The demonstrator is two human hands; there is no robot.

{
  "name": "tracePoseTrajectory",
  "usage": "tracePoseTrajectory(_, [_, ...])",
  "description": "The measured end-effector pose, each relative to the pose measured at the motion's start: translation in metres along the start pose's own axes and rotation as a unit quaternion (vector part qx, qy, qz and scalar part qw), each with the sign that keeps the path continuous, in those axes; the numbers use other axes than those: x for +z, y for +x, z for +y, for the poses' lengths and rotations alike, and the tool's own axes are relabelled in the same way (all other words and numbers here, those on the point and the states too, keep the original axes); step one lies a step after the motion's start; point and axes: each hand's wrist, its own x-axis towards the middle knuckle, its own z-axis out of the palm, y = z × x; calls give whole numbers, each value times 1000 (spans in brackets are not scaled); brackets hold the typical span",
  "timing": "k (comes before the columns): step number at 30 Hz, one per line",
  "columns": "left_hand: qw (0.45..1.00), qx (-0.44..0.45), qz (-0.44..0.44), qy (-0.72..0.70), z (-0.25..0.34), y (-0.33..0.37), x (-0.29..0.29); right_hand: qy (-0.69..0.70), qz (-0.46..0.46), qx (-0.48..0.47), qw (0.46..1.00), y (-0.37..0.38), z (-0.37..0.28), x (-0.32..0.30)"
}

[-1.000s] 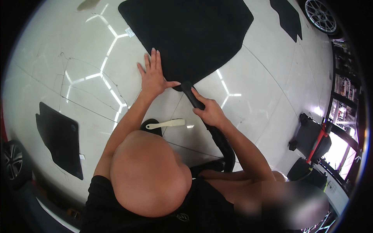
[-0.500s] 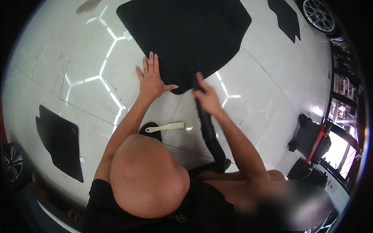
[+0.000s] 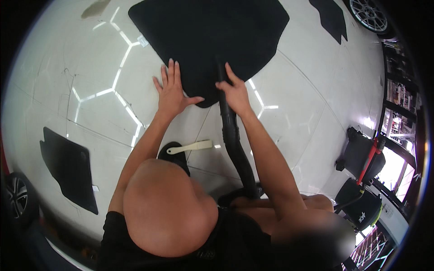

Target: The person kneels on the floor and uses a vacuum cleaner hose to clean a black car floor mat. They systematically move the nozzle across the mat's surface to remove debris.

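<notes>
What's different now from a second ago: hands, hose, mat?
The right hand has pushed the black vacuum hose forward, its nozzle now well onto the large black mat. It keeps its grip. The left hand stays flat at the mat's near edge; the cream brush and small mat are unmoved.

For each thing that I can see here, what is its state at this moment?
Large black mat: lying flat on the floor.
Left hand: open, spread flat at the mat's near edge.
Right hand: closed around the black vacuum hose, nozzle on the mat.
Cream brush: lying on the floor, untouched.
Small black mat: flat on the floor, apart.
</notes>
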Motion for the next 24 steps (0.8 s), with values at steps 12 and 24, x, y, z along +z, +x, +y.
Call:
tracePoseTrajectory(12, [1000, 3, 13, 22, -4, 1, -1, -203, -45, -14, 978, 2, -13, 35])
tracePoseTrajectory(24, [1000, 8, 19, 17, -6, -1, -1, -109, -57, -55, 991, 17, 7, 7])
